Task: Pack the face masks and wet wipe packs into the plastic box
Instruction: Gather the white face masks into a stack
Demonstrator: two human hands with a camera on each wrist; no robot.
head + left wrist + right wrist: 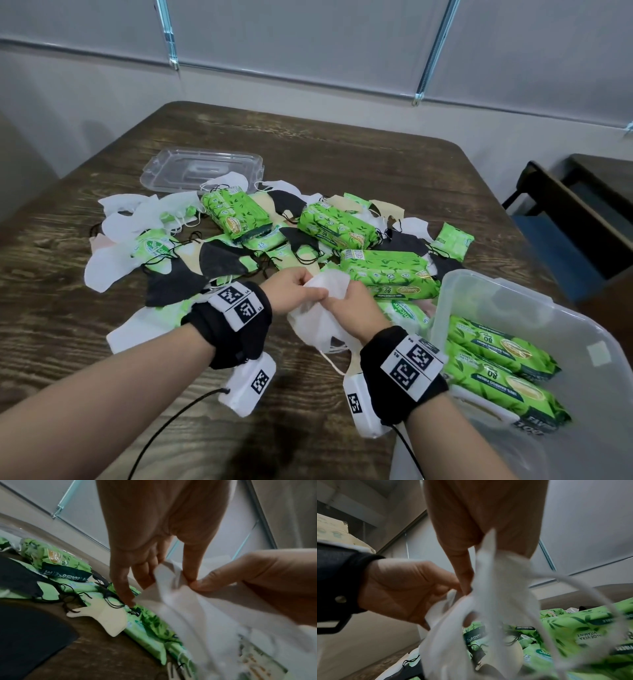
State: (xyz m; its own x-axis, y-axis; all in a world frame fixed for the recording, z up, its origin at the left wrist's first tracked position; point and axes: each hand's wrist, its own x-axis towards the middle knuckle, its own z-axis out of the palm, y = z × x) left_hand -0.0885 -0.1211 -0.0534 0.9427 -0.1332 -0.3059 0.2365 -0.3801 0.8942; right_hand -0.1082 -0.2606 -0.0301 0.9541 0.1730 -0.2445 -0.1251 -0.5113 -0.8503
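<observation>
Both hands hold one white face mask (322,308) above the table's near middle. My left hand (301,291) pinches its upper edge between thumb and fingers (187,577). My right hand (346,305) grips the same white mask (496,601), whose ear loop (583,601) dangles. Behind lies a heap of white, black and beige masks (212,260) mixed with green wet wipe packs (387,274). The clear plastic box (496,294) stands at the near right with two large wipe packs (496,353) inside.
The box's clear lid (202,168) lies at the back left of the dark wooden table (342,144). A dark chair (575,219) stands off the table's right side. A wall with blinds runs behind.
</observation>
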